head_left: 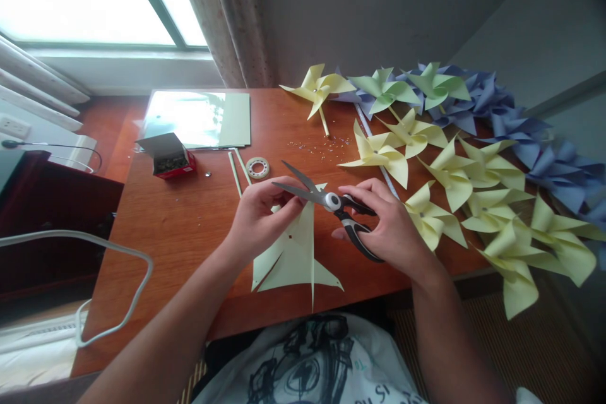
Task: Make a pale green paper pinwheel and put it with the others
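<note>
My right hand (395, 227) has its fingers in the black-and-grey handles of a pair of scissors (332, 202). The blades are spread apart and point left, over my left hand (260, 218). Thumb and fingers of that hand are pinched together by the lower blade; whatever they hold is hidden. Beneath both hands is a pale yellow-green paper sheet (296, 265) with slits cut inward from its corners. A small hole shows at its middle, and tiny holes sit near its lower corners. My left hand covers part of its upper left.
Yellow pinwheels (379, 151), green ones (383, 91) and blue ones (558, 164) spread over the right side. Two paper sticks (235, 173) lie beside a tape roll (258, 168). Further left stands an open red box (174, 164), near stacked sheets (237, 120). A white cable (146, 265) crosses the left edge.
</note>
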The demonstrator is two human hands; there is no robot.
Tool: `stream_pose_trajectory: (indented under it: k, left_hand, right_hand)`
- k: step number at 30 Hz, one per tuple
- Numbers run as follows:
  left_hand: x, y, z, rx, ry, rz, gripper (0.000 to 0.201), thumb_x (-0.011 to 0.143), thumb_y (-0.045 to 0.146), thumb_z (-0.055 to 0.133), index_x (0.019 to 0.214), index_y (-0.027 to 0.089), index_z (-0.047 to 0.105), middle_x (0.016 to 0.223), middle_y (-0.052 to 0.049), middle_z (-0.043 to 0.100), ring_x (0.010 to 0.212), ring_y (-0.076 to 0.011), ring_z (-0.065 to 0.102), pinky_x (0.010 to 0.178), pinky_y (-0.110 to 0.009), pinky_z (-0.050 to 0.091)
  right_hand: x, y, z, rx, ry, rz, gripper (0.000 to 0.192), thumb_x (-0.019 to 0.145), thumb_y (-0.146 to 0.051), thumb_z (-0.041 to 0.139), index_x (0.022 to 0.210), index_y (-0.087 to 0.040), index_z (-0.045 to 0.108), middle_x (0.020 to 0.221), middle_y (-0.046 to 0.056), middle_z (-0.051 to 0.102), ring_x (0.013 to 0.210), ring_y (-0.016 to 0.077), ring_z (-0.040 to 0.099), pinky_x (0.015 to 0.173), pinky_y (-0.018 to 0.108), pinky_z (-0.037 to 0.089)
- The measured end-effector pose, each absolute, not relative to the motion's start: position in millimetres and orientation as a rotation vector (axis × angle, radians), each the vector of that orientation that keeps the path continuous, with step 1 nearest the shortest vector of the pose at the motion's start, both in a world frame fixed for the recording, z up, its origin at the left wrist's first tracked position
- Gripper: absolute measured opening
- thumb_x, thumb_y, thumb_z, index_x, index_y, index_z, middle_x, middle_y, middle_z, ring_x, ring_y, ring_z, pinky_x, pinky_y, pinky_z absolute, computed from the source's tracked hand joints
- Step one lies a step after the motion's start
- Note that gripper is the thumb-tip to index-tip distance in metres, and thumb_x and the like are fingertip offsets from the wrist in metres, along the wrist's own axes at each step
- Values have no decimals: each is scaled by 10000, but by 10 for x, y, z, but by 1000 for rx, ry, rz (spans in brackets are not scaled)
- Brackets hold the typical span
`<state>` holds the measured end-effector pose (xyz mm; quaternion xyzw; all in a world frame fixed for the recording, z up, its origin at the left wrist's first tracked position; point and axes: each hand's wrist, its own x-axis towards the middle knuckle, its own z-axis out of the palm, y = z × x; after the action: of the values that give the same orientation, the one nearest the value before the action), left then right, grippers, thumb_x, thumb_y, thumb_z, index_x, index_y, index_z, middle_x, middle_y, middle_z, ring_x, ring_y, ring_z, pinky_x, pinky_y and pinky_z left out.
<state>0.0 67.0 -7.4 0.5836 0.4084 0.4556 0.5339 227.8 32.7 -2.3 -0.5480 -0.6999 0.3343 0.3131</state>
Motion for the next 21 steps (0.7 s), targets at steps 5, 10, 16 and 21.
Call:
stream_pose_trajectory:
  k: [5,10,16,21]
  left_hand:
    - [-11,666,-95,1417,963,1078,87,852,234,696,848,161,746,724,-37,648,644,-132,552,571,-240,422]
    - [-10,664,-101,1434,969,1075,80,850,216,689,852,161,746,719,-36,652,642,-133,562,574,-243,434]
    - [-8,662,-127,1406,989,1076,94,843,228,692,847,154,749,747,-50,681,660,-145,598,590,-248,467]
    - [1,662,-124,1406,998,1071,80,834,204,692,851,158,755,733,-43,668,658,-144,585,584,-248,452]
  right_hand:
    - [2280,328,-17,-1460,-1863,848,571,759,-424,840,1273,-268,647,1106,57,569,946,213,647,865,374,619]
    - [2285,329,-24,-1466,-1880,819,557,760,-432,840,1255,-257,655,1094,59,568,933,212,645,853,371,613]
    - [2285,328,-47,-1465,-1913,751,558,772,-446,830,1266,-266,643,1083,61,565,940,227,646,852,395,603]
    - [2293,337,-53,-1453,-1906,721,500,796,-443,813,1238,-264,664,1065,62,560,946,232,639,853,392,593]
